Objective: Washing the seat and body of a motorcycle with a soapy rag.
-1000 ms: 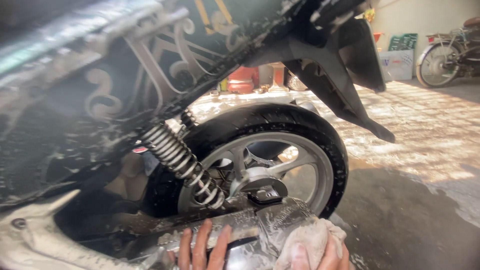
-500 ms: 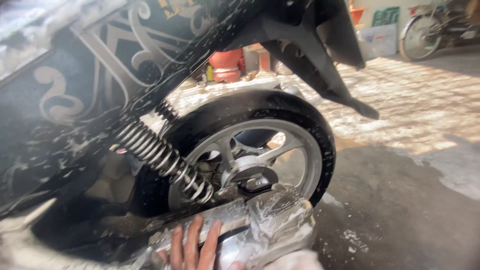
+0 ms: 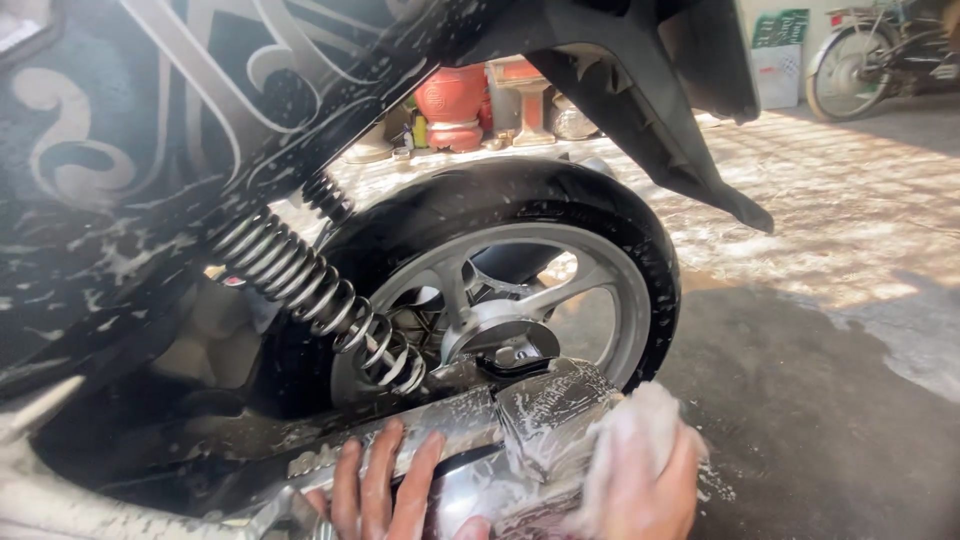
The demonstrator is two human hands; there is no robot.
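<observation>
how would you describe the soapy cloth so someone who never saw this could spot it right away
Start at the scooter's black rear tyre with its silver spoked wheel and drop to the soapy chrome exhaust cover below the hub. The pale, foam-soaked cloth is bunched in the right hand against that cover's rear end. It is the only soft, whitish thing there; the left hand beside it lies bare on metal.

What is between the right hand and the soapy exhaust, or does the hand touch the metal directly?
A wet, foamy cloth lies between them: the right hand presses it against the rear end of the exhaust. The left hand has nothing in between; its bare fingers rest directly on the exhaust's soapy cover.
</observation>
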